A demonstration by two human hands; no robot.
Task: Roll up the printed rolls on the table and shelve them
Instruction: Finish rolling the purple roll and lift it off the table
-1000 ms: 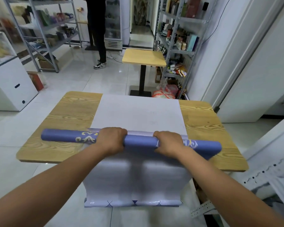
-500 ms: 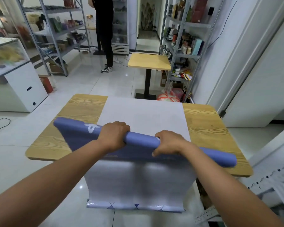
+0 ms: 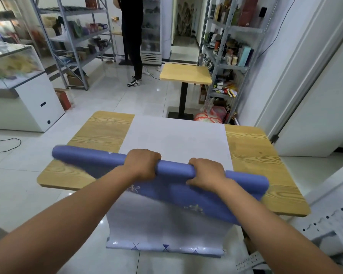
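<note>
Both hands sit side by side on the blue printed roll [image 3: 174, 170], a little apart, each clamped over it from above with fingers curled round the far side: the left hand [image 3: 142, 165] toward the middle, the right hand [image 3: 206, 172] just to its right. In the head view, the only one, the roll lies slantwise over the near half of the wooden table [image 3: 101, 131], its left end farther off and its right end nearer. The left end is blurred, so I cannot tell whether it rests on the wood or is lifted clear. A loose blue flap [image 3: 196, 200] hangs from the roll toward the near edge, unwound.

Under the roll a white sheet [image 3: 174, 139] runs across the table from far to near and drops over the near edge, its bottom hem showing print.

By my reading the rolling step is in hand, not the shelving: the flap has to be wound in tight, with the ends kept level so the tube does not cone. After that the roll goes to a shelf; racks stand far left [image 3: 73, 36] and far right [image 3: 226, 46], and which is meant I cannot say.
</note>
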